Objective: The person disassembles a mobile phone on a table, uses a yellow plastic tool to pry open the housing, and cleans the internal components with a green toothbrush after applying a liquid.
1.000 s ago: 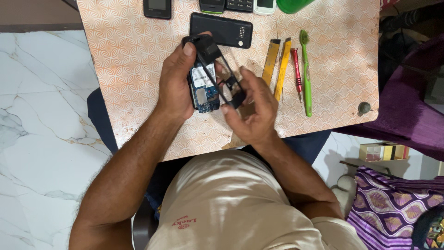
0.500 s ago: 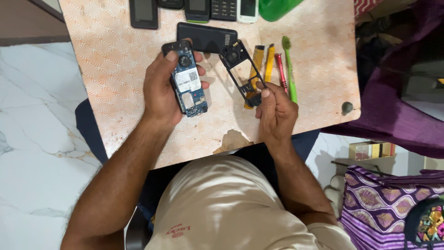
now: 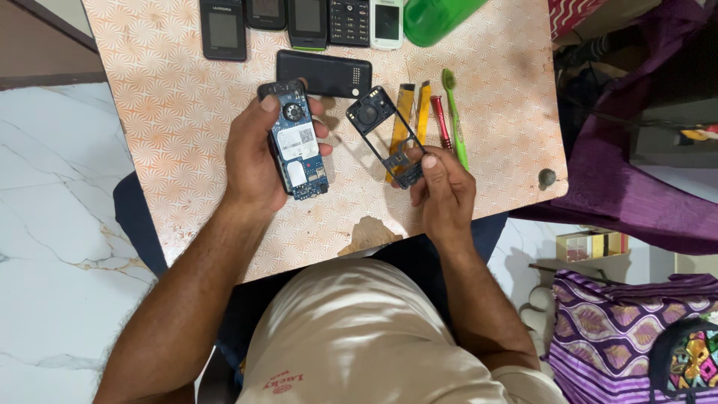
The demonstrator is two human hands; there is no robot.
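- Fingers of the left hand (image 3: 250, 153) are wrapped around an opened phone (image 3: 298, 142), its blue circuit board facing up, thumb at the phone's top end.
- Fingertips of the right hand (image 3: 443, 191) pinch the lower end of a black frame (image 3: 386, 135), which is tilted, its upper end leaning left.
- Phone and frame sit apart, both over the middle of the tabletop (image 3: 164, 112).
- A black handset (image 3: 324, 73) lies flat just beyond the phone.
- Two yellow tools (image 3: 413, 116), a red tool (image 3: 440, 120) and a green toothbrush (image 3: 455, 116) lie side by side behind the frame, toward the right edge.
- A row of phones (image 3: 299, 19) and a green object (image 3: 437, 16) line the far edge.
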